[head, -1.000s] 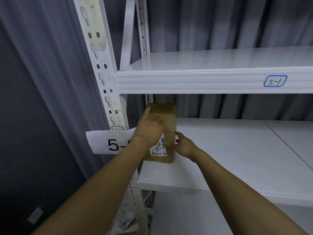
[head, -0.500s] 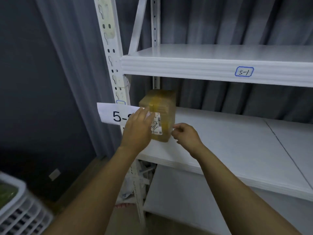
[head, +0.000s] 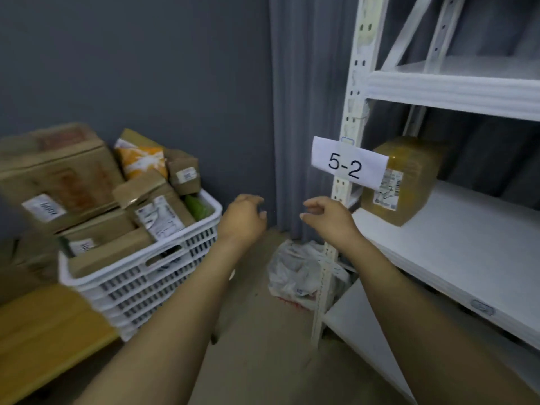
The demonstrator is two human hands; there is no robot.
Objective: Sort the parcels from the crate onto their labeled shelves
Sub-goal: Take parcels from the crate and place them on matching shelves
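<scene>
The left hand (head: 244, 216) and right hand (head: 327, 216) hover empty and loosely curled; best reach left into the crate (head: 131, 290) for a top parcel (head: 185, 176), checking its label first.

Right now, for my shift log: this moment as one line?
parcel: on shelf behind 5-2 sign | left hand: empty | right hand: empty | crate: holds parcels

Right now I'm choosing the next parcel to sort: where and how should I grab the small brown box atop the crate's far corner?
Probably from above, the left hand spanning the side faces of the small brown box. It sits atop the pile in the crate, top and labeled front exposed; the orange packet crowds its left.
</scene>
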